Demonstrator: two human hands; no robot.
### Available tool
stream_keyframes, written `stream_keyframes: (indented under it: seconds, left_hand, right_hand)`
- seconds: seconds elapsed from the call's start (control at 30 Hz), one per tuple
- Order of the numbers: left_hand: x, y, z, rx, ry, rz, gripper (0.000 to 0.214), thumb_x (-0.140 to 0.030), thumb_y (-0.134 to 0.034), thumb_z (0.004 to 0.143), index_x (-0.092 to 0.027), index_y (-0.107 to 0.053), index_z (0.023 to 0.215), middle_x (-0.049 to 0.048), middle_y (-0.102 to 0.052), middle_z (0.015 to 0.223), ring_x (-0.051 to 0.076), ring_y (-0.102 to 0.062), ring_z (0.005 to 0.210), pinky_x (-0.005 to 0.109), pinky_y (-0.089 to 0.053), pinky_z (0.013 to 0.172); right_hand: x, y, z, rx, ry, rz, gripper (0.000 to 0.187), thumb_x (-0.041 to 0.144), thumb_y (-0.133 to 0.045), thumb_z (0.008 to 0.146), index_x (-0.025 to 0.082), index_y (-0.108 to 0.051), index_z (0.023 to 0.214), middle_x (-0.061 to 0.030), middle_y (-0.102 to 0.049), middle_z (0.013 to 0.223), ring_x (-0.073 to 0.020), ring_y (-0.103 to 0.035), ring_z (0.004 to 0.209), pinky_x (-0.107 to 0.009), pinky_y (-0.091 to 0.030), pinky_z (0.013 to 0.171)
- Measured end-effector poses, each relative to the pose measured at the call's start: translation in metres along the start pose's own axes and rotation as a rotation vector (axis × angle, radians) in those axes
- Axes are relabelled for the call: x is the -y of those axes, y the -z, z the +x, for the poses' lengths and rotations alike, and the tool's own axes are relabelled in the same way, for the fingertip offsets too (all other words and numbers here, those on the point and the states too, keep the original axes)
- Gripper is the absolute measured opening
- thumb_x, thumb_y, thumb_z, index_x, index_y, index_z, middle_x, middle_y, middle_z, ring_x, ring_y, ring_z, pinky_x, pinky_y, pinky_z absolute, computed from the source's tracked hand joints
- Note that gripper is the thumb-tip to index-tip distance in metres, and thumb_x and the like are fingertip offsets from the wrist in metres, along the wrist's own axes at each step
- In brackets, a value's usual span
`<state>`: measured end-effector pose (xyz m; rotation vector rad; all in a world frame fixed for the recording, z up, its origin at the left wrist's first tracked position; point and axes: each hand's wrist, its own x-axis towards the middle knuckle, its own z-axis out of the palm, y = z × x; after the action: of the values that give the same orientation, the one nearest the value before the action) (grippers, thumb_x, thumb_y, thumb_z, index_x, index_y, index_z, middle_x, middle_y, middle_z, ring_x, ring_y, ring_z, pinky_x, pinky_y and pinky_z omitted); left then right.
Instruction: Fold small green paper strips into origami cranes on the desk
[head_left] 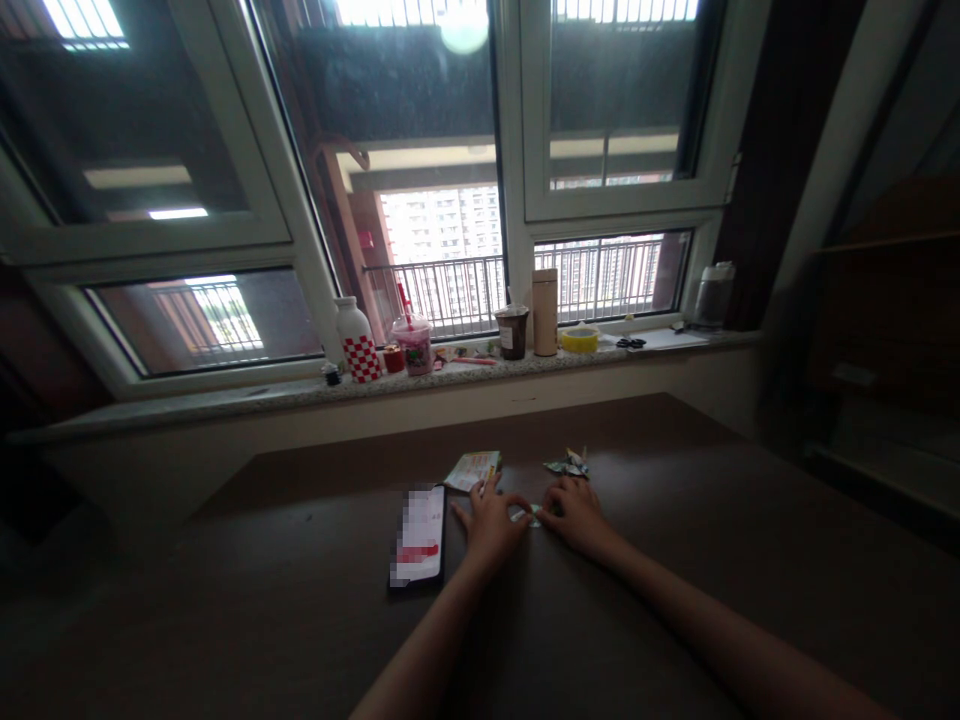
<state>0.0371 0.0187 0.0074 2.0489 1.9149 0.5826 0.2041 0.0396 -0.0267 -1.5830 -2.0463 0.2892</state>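
A small piece of pale, green-marked paper (534, 514) lies low over the brown table between my two hands. Thumb and index finger of my left hand (493, 522) pinch its left side, while the other fingers reach forward. On its right side, the fingertips of my right hand (576, 514) are closed at the paper's edge. Both hands hide part of the paper. Just beyond my left hand is a printed paper sheet (471, 468). A crumpled or folded paper piece (568, 463) sits right behind my right hand; its exact shape is too small to tell.
A phone (429, 530) with a lit screen lies left of my left hand on the table (675, 600). On the windowsill stand a checked bottle (360, 345), a pink drink cup (415, 347), a dark cup (513, 332), a tan flask (545, 315) and a tape roll (580, 341).
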Motion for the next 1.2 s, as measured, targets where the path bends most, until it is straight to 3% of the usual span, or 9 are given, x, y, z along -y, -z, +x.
stream_keyframes:
  seconds: [0.23, 0.63, 0.8, 1.0, 1.2]
  left_hand:
    - [-0.001, 0.004, -0.002, 0.023, -0.011, 0.037, 0.019, -0.043, -0.066, 0.080, -0.039, -0.076, 0.096, -0.0019, -0.037, 0.155, 0.037, -0.020, 0.145, 0.076, -0.003, 0.107]
    - [-0.002, 0.004, -0.002, 0.040, 0.022, 0.064, 0.024, -0.053, -0.064, 0.080, -0.041, -0.075, 0.097, -0.0028, -0.034, 0.156, 0.035, -0.020, 0.145, 0.076, -0.002, 0.107]
    - [-0.004, 0.004, -0.002, 0.059, 0.031, 0.054, 0.021, -0.048, -0.063, 0.082, -0.039, -0.073, 0.098, -0.0019, -0.035, 0.156, 0.036, -0.019, 0.146, 0.077, -0.003, 0.106]
    - [0.000, 0.007, 0.002, 0.146, -0.004, 0.067, 0.023, -0.043, -0.062, 0.082, -0.038, -0.070, 0.103, -0.0044, -0.025, 0.160, 0.039, -0.010, 0.148, 0.073, -0.003, 0.109]
    - [0.008, 0.007, 0.004, 0.192, -0.013, 0.058, 0.025, -0.039, -0.059, 0.085, -0.040, -0.069, 0.108, -0.0041, -0.020, 0.162, 0.041, -0.004, 0.148, 0.074, -0.002, 0.108]
  right_hand:
    - [-0.003, 0.000, -0.001, 0.003, 0.006, 0.042, 0.015, 0.037, -0.064, 0.084, 0.025, -0.070, 0.090, -0.0060, -0.061, 0.109, -0.0253, -0.049, 0.112, -0.042, -0.035, 0.100]
    - [0.001, 0.001, 0.004, 0.022, -0.083, 0.079, 0.016, 0.040, -0.074, 0.074, 0.026, -0.073, 0.082, -0.0058, -0.062, 0.107, -0.0268, -0.049, 0.112, -0.041, -0.035, 0.099]
    - [0.000, 0.001, 0.008, 0.025, -0.131, 0.101, 0.012, 0.034, -0.077, 0.070, 0.026, -0.074, 0.078, -0.0058, -0.064, 0.108, -0.0265, -0.051, 0.111, -0.039, -0.038, 0.097]
    - [-0.007, -0.002, 0.012, -0.008, -0.115, 0.088, 0.011, 0.031, -0.077, 0.066, 0.028, -0.076, 0.077, -0.0048, -0.068, 0.101, -0.0267, -0.055, 0.107, -0.039, -0.042, 0.091]
    - [-0.010, 0.004, 0.012, 0.044, -0.117, 0.126, 0.014, 0.023, -0.075, 0.067, 0.028, -0.078, 0.080, -0.0058, -0.068, 0.105, -0.0277, -0.054, 0.111, -0.041, -0.041, 0.097]
